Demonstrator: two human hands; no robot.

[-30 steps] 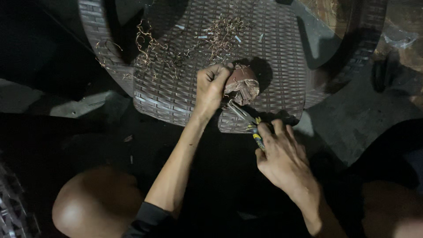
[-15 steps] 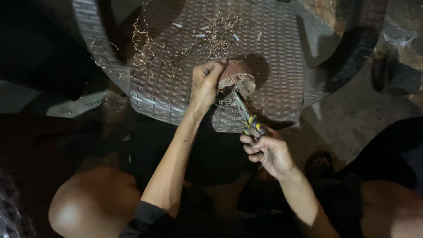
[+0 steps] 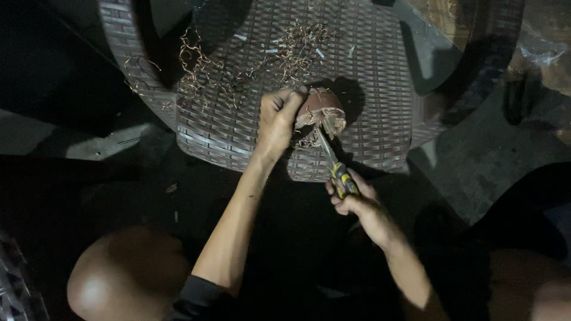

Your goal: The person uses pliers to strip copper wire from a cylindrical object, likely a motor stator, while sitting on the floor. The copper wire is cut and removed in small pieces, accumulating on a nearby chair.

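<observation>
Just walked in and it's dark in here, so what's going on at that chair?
A person is seated in front of a brown wicker chair. The left hand presses a coppery wound lump onto the seat. The right hand grips a screwdriver with a yellow and black handle, its tip at the lump's frayed underside. Loose copper wire scraps lie scattered on the seat behind.

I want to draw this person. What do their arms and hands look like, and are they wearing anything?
Both arms are bare and slim, with no gloves, rings or watch visible. The left hand and right hand are bare. A dark short sleeve shows at the left upper arm.
</observation>
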